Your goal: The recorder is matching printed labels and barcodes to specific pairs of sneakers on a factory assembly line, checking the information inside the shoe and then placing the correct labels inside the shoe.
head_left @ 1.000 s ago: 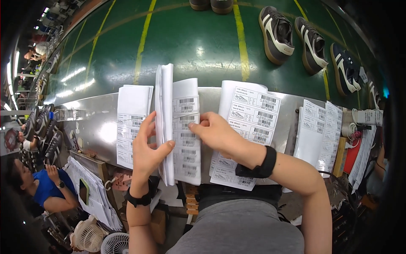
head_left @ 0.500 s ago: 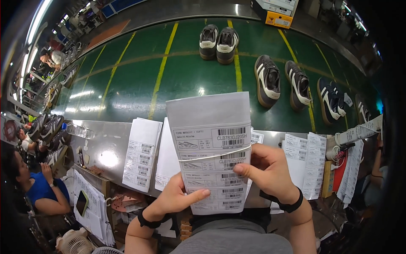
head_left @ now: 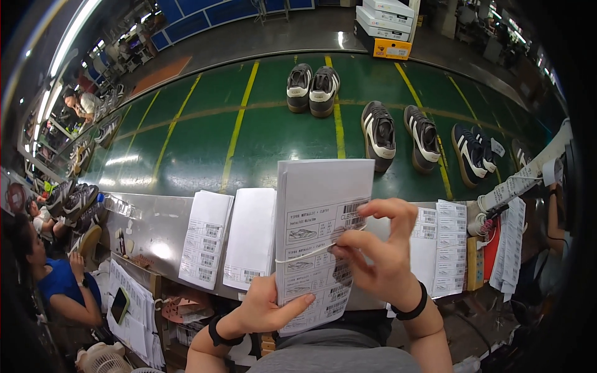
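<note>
In front of my body stands a bundle of printed label sheets [head_left: 324,180], with barcodes and small shoe drawings. A pale rubber band [head_left: 305,255] runs round it. My left hand [head_left: 264,306] grips the bundle's lower left edge, thumb across the front and the other fingers hidden behind. At the right edge my right hand [head_left: 382,255] pinches the rubber band, its index finger bent over the upper label. On the metal table ledge left of the bundle lie two more stacks, a label stack [head_left: 207,239] and a mostly blank-topped stack [head_left: 250,230].
Several pairs of dark striped sneakers [head_left: 379,133] stand on the green conveyor belt [head_left: 193,149]. More label stacks [head_left: 449,248] lie to the right. Shoe boxes [head_left: 385,28] are piled beyond the belt. A phone [head_left: 120,304] rests on papers at left, near a person in blue [head_left: 65,280].
The bundle has turned, its right side angling away, and sits slightly lower. My right hand has moved from the bundle's edge onto the rubber band. The view has tilted up a little.
</note>
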Available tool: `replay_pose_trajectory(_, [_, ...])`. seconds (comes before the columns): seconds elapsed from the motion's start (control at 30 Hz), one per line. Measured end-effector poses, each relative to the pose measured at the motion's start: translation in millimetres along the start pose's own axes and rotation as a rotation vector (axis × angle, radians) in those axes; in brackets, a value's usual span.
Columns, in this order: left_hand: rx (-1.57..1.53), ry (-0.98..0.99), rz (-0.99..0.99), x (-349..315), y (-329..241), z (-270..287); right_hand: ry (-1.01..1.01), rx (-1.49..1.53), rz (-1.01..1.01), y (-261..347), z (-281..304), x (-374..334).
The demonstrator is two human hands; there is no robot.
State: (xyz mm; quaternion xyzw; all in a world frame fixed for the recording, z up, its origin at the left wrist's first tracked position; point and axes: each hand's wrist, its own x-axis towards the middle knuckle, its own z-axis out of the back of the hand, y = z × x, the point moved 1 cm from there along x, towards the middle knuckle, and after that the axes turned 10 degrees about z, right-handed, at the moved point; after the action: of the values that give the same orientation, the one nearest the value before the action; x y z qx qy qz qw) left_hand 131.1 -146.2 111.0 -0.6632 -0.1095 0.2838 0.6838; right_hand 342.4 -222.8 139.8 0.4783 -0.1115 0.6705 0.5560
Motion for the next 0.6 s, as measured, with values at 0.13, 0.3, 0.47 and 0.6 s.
replay_pose_trajectory(0.13, [0.064,-0.073,-0.040,-4,-1,0,0.103,-0.014,0.117,-1,-9,-4])
replay_pose_trajectory(0.3, [-0.139,-0.167,-0.035,-10,-3,1,0.104,0.159,0.099,-11,-4,-9])
replay_pose_trajectory(0.47, [-0.004,-0.037,-0.035,-9,-3,-2,0.050,-0.019,0.129,-5,-10,4])
replay_pose_trajectory(0.6, [0.005,-0.078,-0.037,-10,1,6,0.202,0.067,0.197,-8,-18,6])
